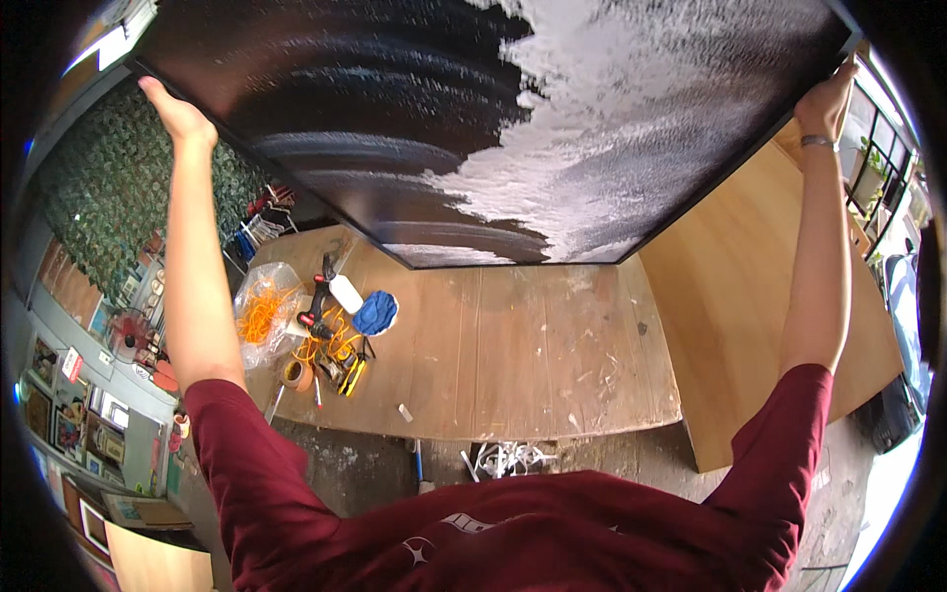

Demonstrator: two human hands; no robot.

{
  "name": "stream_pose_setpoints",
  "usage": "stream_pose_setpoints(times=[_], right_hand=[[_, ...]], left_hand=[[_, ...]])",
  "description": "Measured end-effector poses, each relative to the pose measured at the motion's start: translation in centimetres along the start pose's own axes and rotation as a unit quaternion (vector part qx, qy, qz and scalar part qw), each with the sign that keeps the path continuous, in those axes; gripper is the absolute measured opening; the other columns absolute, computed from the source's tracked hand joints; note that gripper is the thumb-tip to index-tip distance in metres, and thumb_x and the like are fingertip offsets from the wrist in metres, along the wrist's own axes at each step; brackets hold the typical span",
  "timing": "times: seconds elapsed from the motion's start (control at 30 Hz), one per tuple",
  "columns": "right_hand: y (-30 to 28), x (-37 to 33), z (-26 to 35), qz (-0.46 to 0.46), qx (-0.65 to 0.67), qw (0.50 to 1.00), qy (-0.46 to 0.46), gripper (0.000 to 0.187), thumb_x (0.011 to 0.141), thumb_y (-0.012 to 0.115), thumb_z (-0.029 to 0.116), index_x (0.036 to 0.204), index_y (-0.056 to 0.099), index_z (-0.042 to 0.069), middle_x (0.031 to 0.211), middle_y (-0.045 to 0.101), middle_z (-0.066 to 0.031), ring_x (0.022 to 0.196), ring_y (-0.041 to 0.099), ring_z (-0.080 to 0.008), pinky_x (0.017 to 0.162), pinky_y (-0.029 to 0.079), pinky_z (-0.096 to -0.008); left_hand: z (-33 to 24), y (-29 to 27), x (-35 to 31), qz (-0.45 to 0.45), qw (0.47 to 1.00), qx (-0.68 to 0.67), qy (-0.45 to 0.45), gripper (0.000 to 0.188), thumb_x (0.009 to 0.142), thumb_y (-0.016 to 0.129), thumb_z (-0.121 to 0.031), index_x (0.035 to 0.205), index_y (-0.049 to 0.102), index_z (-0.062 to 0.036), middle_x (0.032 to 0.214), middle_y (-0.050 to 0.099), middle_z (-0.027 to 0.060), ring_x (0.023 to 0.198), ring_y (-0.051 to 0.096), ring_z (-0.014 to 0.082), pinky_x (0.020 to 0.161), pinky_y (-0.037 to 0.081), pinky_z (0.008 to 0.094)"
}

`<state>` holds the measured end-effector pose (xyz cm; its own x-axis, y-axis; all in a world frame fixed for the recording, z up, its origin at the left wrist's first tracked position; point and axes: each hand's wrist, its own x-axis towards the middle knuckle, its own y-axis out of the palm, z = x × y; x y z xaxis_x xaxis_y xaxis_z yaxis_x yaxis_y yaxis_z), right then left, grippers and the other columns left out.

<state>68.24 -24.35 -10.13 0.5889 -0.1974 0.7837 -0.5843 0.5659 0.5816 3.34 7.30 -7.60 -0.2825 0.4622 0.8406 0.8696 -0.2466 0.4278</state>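
A large framed picture (612,128) with black and white rough texture and a thin black frame fills the upper middle of the view. My left hand (184,118) grips its left edge high up, with most of the fingers hidden. Opposite it, my right hand (827,104) holds the right edge, its fingers partly behind the frame. Both arms are stretched out and raised. The picture's lower edge lies over the wooden table (523,365); whether it touches the tabletop I cannot tell.
On the table's left lie a plastic bag of orange cord (261,314), a cordless drill (316,306), a white bottle (345,294), blue cloth (376,313), a tape roll (296,373) and yellow-handled pliers (355,377). A large wooden board (760,296) leans at right. White strips (508,459) lie below the table.
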Motion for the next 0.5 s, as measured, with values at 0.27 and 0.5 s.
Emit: stream_pose_setpoints(times=[0.27, 0.5], right_hand=[[2.6, -6.2, 1.4, -0.023, 0.046, 0.991, 0.121, 0.068, 0.106, 0.03, 0.054, 0.156, 0.028, 0.008, 0.159, 0.033, -0.0098, 0.145, 0.032, -0.026, 0.123, 0.019, -0.0373], [-2.7, 7.3, -3.2, -0.003, -0.043, 0.997, -0.06, 0.066, 0.106, 0.026, 0.051, 0.151, 0.038, 0.003, 0.16, 0.034, -0.0095, 0.146, 0.033, -0.0254, 0.122, 0.017, -0.0332]], left_hand=[[-1.6, -3.0, 1.2, 0.003, 0.999, 0.038, -0.007, 0.09, 0.097, 0.039, -0.071, 0.151, 0.035, -0.0002, 0.156, 0.038, 0.0113, 0.14, 0.039, 0.0273, 0.119, 0.026, 0.0412], [-5.6, -1.2, 2.5, -0.003, 1.0, -0.005, -0.031, 0.075, 0.1, 0.047, -0.059, 0.14, 0.045, 0.0048, 0.144, 0.05, 0.0145, 0.13, 0.052, 0.028, 0.111, 0.04, 0.045]])
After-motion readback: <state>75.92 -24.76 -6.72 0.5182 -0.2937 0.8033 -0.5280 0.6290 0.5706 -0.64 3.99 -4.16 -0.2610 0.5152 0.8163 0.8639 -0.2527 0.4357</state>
